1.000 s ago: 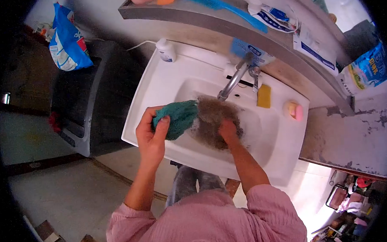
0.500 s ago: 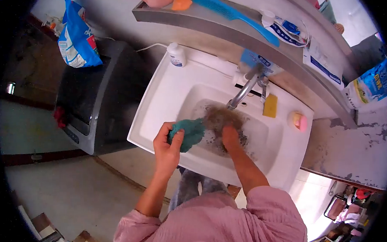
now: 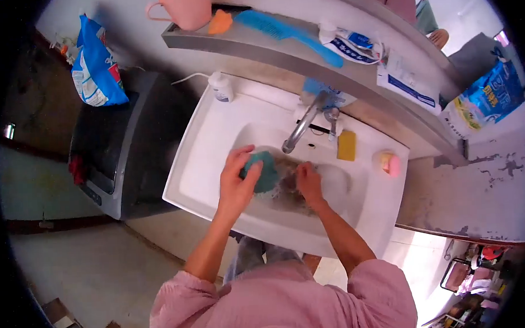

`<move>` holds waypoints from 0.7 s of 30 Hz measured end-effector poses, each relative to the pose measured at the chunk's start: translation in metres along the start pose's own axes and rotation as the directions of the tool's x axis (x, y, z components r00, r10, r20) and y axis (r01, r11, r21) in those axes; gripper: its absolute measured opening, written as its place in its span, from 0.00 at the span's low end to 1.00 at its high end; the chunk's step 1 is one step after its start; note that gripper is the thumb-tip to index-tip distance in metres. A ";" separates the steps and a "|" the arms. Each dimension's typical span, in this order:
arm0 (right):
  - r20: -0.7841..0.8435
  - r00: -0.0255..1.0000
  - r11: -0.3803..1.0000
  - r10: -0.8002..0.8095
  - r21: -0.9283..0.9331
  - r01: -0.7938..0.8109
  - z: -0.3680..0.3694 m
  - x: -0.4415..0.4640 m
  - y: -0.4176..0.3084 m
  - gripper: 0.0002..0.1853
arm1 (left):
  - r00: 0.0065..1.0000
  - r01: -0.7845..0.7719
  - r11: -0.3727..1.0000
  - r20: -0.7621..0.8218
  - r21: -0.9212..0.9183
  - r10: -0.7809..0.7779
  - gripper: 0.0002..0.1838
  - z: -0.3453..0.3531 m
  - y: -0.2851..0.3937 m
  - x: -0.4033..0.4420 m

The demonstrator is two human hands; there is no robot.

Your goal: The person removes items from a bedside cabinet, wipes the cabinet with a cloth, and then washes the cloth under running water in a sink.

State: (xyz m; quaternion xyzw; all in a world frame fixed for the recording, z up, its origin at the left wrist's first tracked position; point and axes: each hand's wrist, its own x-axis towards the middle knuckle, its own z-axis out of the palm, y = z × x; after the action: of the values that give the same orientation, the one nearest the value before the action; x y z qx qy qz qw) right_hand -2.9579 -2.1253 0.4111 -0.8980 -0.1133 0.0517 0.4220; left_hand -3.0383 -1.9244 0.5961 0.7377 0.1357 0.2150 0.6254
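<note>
A bunched green cloth (image 3: pixel 261 171) sits in the grip of my left hand (image 3: pixel 235 179), over the left side of the white sink basin (image 3: pixel 364 189). My right hand (image 3: pixel 309 182) is inside the basin with its fingers curled closed. Beside those fingers is a blurred brownish mass (image 3: pixel 286 183) in cloudy water; whether it is cloth or dirty water I cannot tell. Above and behind both hands stands the chrome faucet (image 3: pixel 302 128).
On the sink's rim are a white bottle (image 3: pixel 220 87), a yellow sponge (image 3: pixel 347 145) and a pink soap piece (image 3: pixel 393 164). The shelf (image 3: pixel 241 46) above carries a blue comb (image 3: pixel 287 35) and a pink mug (image 3: pixel 186 9). A dark washing machine (image 3: pixel 129 151) stands left.
The green cloth is bunched closer to my left palm and nearer my right hand. My right hand has lifted from the brownish mass, its fingers now showing. The camera view has shifted.
</note>
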 end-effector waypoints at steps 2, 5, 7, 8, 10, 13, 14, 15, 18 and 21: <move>-0.085 0.988 0.982 0.128 0.148 -0.115 -0.032 0.012 -0.032 0.11 | 0.993 -0.121 0.942 0.024 0.312 0.120 0.08 0.007 -0.006 0.012; -0.291 0.954 0.965 0.067 0.264 0.013 -0.064 0.029 -0.047 0.17 | 0.996 0.081 0.947 0.016 0.312 -0.090 0.12 0.020 -0.023 0.013; -0.380 0.923 0.977 -0.059 0.169 0.132 -0.080 0.046 -0.062 0.22 | 0.987 0.148 0.950 0.024 0.275 -0.160 0.14 0.026 -0.030 0.012; -0.390 0.915 0.983 -0.102 0.105 0.154 -0.086 0.055 -0.068 0.22 | 0.979 0.183 0.955 0.045 0.233 -0.199 0.14 0.029 -0.030 0.014; -0.380 0.917 0.986 -0.124 0.054 0.156 -0.095 0.064 -0.076 0.21 | 0.967 0.228 0.964 0.089 0.134 -0.241 0.15 0.035 -0.029 0.021; -0.281 0.959 0.999 -0.043 0.016 0.050 -0.102 0.064 -0.080 0.16 | 0.947 0.280 0.959 0.152 0.033 -0.282 0.13 0.041 -0.032 0.030; -0.218 0.976 0.998 -0.006 -0.057 -0.006 -0.104 0.062 -0.077 0.15 | 0.936 0.309 0.950 0.166 0.040 -0.311 0.13 0.041 -0.039 0.033; -0.163 0.986 0.989 0.041 -0.133 -0.063 -0.104 0.061 -0.076 0.14 | 0.922 0.336 0.941 0.186 0.048 -0.339 0.12 0.042 -0.046 0.037; -0.276 0.961 1.000 -0.015 -0.026 0.009 -0.085 0.072 -0.066 0.19 | 0.892 0.387 0.921 0.240 0.033 -0.383 0.12 0.045 -0.067 0.034; -0.177 0.984 0.996 -0.018 0.078 0.032 -0.073 0.086 -0.081 0.17 | 0.902 0.352 0.933 0.237 0.078 -0.361 0.13 0.053 -0.072 0.033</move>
State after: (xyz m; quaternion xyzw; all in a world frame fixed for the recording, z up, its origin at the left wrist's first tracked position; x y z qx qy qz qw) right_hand -2.8738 -2.1088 0.5202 -0.8797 -0.0847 -0.0287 0.4671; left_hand -2.9787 -1.9411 0.5235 0.7319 0.1927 0.0009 0.6536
